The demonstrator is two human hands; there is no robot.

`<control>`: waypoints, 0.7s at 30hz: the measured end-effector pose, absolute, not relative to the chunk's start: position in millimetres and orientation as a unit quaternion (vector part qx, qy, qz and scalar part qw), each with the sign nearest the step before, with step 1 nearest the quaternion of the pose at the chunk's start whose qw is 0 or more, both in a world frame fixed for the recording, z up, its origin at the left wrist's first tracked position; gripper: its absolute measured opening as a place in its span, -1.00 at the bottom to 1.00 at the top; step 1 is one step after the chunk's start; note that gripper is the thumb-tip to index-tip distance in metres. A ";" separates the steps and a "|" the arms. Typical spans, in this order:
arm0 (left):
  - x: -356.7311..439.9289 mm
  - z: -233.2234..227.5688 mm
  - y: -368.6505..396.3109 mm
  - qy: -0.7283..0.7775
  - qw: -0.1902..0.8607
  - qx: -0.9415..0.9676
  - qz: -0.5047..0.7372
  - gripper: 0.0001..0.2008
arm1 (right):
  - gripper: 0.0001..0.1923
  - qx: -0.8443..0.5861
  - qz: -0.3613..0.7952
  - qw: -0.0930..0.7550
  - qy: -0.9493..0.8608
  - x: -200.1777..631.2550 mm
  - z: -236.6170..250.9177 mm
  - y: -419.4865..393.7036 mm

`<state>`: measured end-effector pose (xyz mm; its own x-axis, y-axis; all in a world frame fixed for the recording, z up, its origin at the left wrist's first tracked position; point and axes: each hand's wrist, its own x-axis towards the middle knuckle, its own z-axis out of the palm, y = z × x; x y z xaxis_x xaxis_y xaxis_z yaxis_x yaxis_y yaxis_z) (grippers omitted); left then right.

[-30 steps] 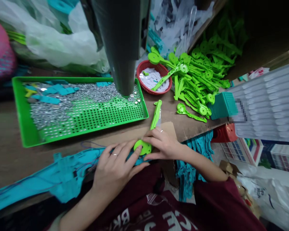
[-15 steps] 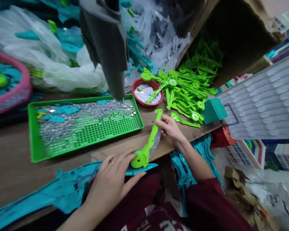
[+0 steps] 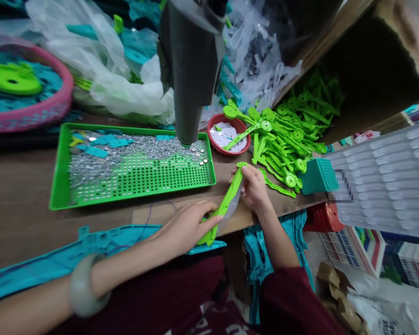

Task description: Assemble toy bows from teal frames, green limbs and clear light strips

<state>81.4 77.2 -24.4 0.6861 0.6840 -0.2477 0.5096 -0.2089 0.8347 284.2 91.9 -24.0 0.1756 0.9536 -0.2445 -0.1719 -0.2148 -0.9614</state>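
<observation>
Your left hand (image 3: 186, 225) has closed over the round end of the green part (image 3: 226, 204), previously flat beside it. Your right hand (image 3: 254, 186) has moved up its handle to the far tip.

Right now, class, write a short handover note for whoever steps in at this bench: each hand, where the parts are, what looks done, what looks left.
Left hand: grips the round end of the green plastic arm at the table edge.
Right hand: pinches the arm's far tip, with a clear plastic sleeve alongside it.
Nearby: green perforated tray of small metal pieces, red basket of white bits, pile of green arms, teal strips by the lap.
Done: one arm picked out and held at both ends.
Left: whether the sleeve is fully on cannot be told; the pile remains.
</observation>
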 end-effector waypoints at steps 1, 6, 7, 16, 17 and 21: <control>81.5 -24.2 76.4 0.388 0.500 0.769 0.088 -0.70 | -0.60 -0.565 0.519 0.536 -0.352 283.5 -24.6 93.1; 80.0 -22.9 77.3 0.386 0.515 0.758 0.104 -0.75 | -0.64 -0.574 0.457 0.582 -0.351 281.0 -29.3 94.8; 79.2 -22.7 78.4 0.387 0.518 0.756 0.105 -0.76 | -0.61 -0.574 0.468 0.570 -0.355 280.5 -30.0 93.6; 82.0 -29.2 77.2 0.345 0.457 0.814 0.101 -0.75 | -0.47 -0.613 0.590 0.337 -0.403 289.2 -15.3 68.3; 77.9 -28.5 76.5 0.336 0.425 0.833 0.113 -0.75 | -0.49 -0.621 0.586 0.297 -0.428 296.7 -7.8 68.7; 42.7 -18.6 92.2 0.283 0.255 0.910 0.165 -0.72 | -0.57 -0.688 0.387 0.301 -0.535 313.7 27.5 84.3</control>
<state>42.7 92.2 -18.6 0.7859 0.5986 0.1554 0.4305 -0.7100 0.5573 313.7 84.3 27.5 0.1286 0.9693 -0.2095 0.5034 -0.2458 -0.8284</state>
